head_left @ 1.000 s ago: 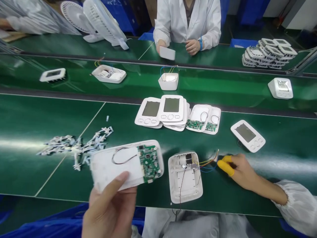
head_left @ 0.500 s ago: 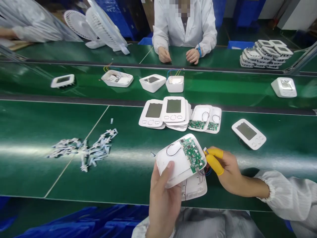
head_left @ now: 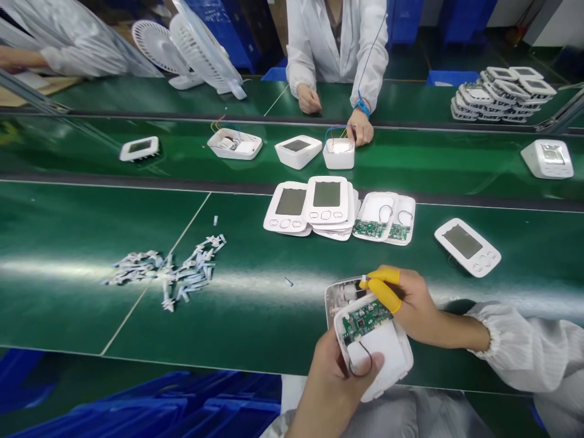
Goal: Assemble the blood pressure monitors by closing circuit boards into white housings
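Observation:
My left hand (head_left: 331, 380) grips a white plastic panel (head_left: 387, 359) near the bench's front edge, thumb across its inner face. A green circuit board (head_left: 362, 322) sits along the panel's upper part, and a dark wire loops below it. Behind the panel, partly covered, is an open white housing (head_left: 334, 299) with parts inside; what supports it is hidden. My right hand (head_left: 417, 310), with yellow finger cots on thumb and forefinger, pinches a small white connector (head_left: 364, 280) above the housing.
Stacked display panels (head_left: 326, 201) and two panels with boards (head_left: 378, 216) lie ahead. One display panel (head_left: 468, 246) lies right, a pile of small pale pieces (head_left: 168, 271) left. On the belt, a co-worker's hand (head_left: 360, 129) touches a wired white housing (head_left: 339, 159).
The panel has turned in my left hand, its board now uppermost, and moved right and down. My right hand shifted slightly left, still pinching the connector. The co-worker's hand reached onto the belt.

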`<action>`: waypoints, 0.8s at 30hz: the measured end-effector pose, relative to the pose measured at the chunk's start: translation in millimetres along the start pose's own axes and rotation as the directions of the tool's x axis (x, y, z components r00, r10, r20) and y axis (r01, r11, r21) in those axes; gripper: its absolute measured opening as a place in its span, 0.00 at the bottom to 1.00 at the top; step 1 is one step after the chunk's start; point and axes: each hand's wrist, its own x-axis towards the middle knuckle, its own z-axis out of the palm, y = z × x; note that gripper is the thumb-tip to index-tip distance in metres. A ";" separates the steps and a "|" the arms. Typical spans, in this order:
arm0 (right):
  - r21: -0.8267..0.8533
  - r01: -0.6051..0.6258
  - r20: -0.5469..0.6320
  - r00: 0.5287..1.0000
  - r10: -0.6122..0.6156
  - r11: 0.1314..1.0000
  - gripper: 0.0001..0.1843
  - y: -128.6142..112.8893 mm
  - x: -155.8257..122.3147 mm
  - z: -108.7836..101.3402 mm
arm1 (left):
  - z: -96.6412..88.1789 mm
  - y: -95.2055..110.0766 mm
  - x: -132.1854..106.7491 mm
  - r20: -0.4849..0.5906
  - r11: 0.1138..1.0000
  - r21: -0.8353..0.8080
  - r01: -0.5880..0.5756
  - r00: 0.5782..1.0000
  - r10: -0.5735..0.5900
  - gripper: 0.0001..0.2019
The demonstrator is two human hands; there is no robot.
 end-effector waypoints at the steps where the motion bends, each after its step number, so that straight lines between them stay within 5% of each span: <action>1: 0.016 -0.011 -0.001 1.000 0.011 1.000 0.10 0.6 0.6 0.7 | 2.1 2.5 -1.1 0.004 1.000 -0.029 0.007 1.000 -0.006 0.24; 10: 0.268 -0.283 -0.084 0.945 0.315 0.921 0.16 14.0 6.5 -3.6 | -21.6 35.9 1.3 0.045 0.972 -0.228 0.049 0.998 -0.040 0.54; 15: 0.277 -0.246 -0.081 0.957 0.278 0.929 0.12 9.0 8.9 -8.0 | -44.7 26.4 6.3 0.152 0.995 -0.088 -0.040 0.987 0.053 0.26; 24: 0.171 -0.109 -0.131 0.983 0.132 0.979 0.07 6.1 2.0 -10.6 | -36.7 28.7 14.9 -0.135 0.981 -0.006 -0.196 0.972 0.193 0.12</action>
